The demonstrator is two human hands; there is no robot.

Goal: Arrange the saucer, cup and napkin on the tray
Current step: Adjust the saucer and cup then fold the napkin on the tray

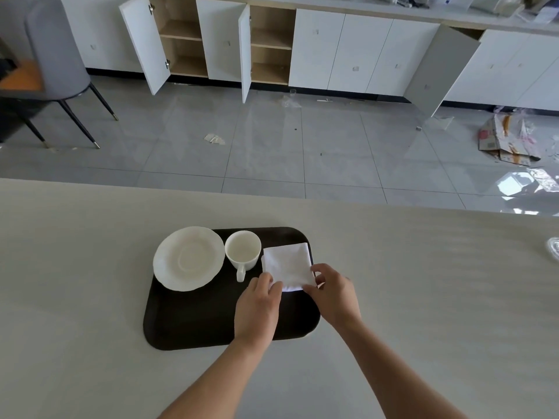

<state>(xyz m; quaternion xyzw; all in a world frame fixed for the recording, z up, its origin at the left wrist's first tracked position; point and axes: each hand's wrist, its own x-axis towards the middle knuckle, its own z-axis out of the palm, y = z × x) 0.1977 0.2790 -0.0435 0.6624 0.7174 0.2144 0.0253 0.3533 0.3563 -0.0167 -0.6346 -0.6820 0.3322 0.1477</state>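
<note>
A dark brown tray [193,322] lies on the pale table. On its far left rests a white saucer [189,258], overhanging the tray's left rim. A white cup [243,251] stands upright beside it, handle toward me. At the tray's far right lies a folded white napkin [287,263]. My left hand [257,309] pinches the napkin's near left corner. My right hand [334,290] holds its near right edge between thumb and fingers. The napkin's near edge is partly hidden by my fingers.
The table's far edge [272,196] runs just beyond the tray, with grey tiled floor past it. A clear plastic item [553,252] sits at the table's right edge. Open white cabinets [211,40], a grey chair [57,55] and cardboard litter [508,140] stand farther off.
</note>
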